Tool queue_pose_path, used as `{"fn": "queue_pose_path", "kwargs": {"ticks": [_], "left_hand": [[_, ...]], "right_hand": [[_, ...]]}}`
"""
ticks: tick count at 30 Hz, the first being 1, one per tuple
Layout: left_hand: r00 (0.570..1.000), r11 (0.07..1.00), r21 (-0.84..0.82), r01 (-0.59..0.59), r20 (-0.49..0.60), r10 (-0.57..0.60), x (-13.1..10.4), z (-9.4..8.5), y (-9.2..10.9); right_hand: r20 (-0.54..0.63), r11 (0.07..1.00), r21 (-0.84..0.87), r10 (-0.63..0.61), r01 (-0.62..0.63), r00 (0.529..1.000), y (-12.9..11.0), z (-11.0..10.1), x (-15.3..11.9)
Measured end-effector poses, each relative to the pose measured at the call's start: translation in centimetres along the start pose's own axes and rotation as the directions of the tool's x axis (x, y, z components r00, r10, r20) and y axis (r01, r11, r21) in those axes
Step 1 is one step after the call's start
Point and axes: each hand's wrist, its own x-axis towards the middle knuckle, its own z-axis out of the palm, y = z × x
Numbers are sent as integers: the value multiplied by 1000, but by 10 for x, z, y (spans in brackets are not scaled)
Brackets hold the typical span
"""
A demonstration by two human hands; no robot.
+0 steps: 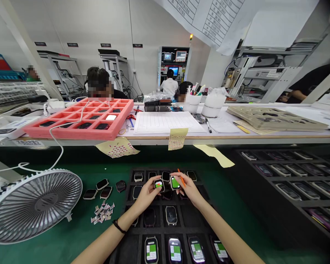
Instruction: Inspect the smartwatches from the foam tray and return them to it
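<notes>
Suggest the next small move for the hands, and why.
I'd probably raise the left hand's watch for a closer look: its lit screen shows a red patch beside green, with details too small to read here. The right hand's watch shows mainly green.

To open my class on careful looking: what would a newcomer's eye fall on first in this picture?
Probably a lit watch in the left hand, near the centre, and another lit watch in the right hand, which also holds an orange stick. The large round fan at lower left stands out too, as does the bright pink tray higher up on the left.
</notes>
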Motion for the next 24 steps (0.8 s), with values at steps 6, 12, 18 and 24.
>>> {"fn": "queue_pose_path", "kwargs": {"ticks": [6, 12, 18, 24], "left_hand": [[1000, 1000, 10, 13, 0, -13, 0, 1, 3], [1000, 1000, 10, 0, -4, 0, 1, 0, 0], [1000, 1000, 15, 10, -29, -9, 1, 0, -1], [999, 999, 31, -9, -40, 11, 0, 0, 0]], "right_hand": [[-52, 1000, 3, 11, -11, 999, -1, -2, 1], [-7, 998, 57, -18, 18, 1000, -3, -1, -1], [107, 994, 98, -61, 50, 992, 0, 2, -2], [31, 995, 93, -39, 36, 999, -1, 0, -1]]}}
